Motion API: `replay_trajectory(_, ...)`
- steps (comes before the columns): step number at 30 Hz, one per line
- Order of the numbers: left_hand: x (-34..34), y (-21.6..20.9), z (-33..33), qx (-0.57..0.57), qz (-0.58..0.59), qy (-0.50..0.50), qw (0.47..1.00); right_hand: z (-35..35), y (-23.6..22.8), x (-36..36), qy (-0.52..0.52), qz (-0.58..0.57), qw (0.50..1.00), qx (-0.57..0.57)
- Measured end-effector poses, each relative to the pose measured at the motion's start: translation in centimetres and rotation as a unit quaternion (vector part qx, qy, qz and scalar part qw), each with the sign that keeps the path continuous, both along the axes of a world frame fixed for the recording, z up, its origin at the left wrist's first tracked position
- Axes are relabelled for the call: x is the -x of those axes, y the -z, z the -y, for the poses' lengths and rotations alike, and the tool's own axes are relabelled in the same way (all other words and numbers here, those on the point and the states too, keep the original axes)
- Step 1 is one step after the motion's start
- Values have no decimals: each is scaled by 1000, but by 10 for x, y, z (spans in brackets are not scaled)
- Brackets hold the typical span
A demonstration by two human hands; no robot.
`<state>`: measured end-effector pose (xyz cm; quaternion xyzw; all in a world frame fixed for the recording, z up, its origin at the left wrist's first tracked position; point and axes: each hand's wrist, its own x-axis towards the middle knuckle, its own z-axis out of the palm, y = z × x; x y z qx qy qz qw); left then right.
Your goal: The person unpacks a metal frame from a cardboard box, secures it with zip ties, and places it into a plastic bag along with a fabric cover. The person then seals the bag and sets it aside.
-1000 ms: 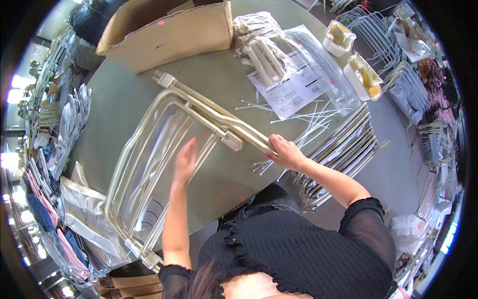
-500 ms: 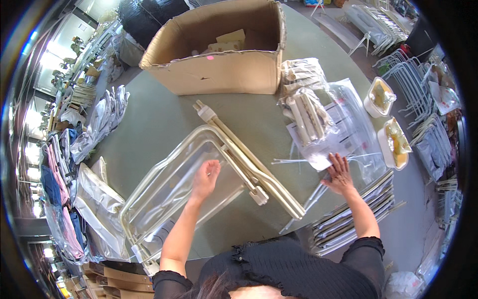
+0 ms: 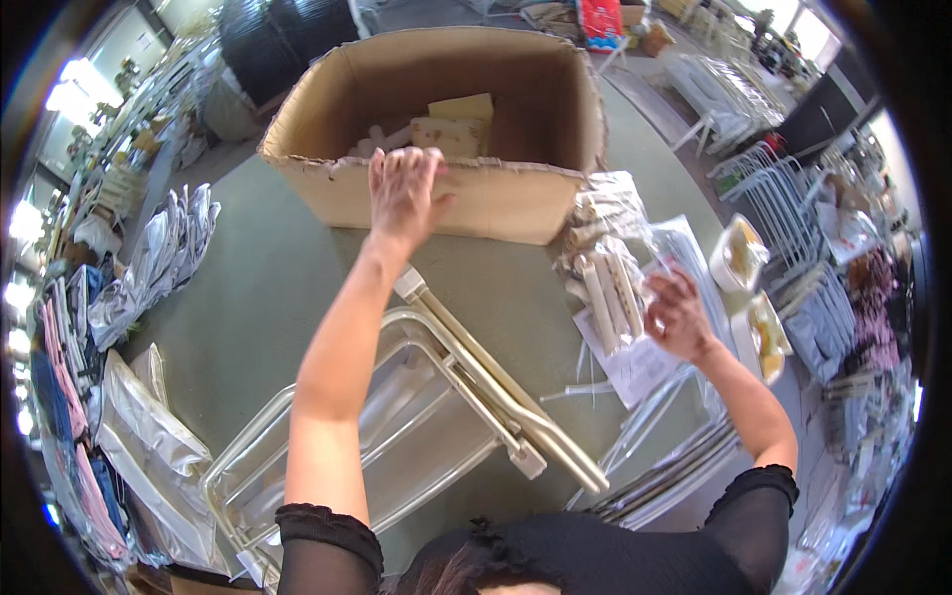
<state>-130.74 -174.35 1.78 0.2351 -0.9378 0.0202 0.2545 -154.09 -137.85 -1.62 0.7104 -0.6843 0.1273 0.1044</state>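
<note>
My left hand (image 3: 405, 198) reaches up to the front rim of a large cardboard box (image 3: 466, 203). Its fingers are partly bent, with nothing seen in them; whether they touch the rim I cannot tell. Inside the box lie a cream patterned packet (image 3: 448, 137) and some pale pieces. On the right, my right hand (image 3: 676, 315) hovers, fingers loosely bent and apart, over printed paper sheets (image 3: 635, 375) and clear plastic bags (image 3: 684, 243). Beside it are bagged beige rods (image 3: 610, 293). Under my left forearm lies a cream tubular metal frame (image 3: 397, 317) with clear plastic around it.
Two white tubs (image 3: 762, 337) with yellowish contents stand at the table's right edge. Bundled plastic-wrapped tubes (image 3: 684, 466) lie at the lower right. Silvery folded covers (image 3: 164, 268) and white wrapped panels (image 3: 149, 426) sit along the left.
My left hand has gone from above the metal frame up to the box rim. My right hand has lifted off the papers and moved slightly farther away. The view has shifted.
</note>
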Motion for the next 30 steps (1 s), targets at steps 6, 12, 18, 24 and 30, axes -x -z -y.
replay_trajectory(6, -56, 40, -58, 16, -63, -84, 994, 214, -93, -5, -58, 45, 961, 267)
replay_trajectory(12, -64, 52, -74, -20, -66, -67, 995, 390, -41, -38, -121, -46, 937, -324)
replay_trajectory(18, -57, 48, -79, -48, -97, -84, 991, 443, 54, -122, -278, -73, 952, -105)
replay_trajectory(24, -57, 42, -86, -61, -115, -66, 989, 463, 99, -164, -255, -76, 964, 15)
replay_trajectory(30, -55, 50, -82, -66, -154, -57, 984, 479, 85, -183, -211, -77, 968, -109)
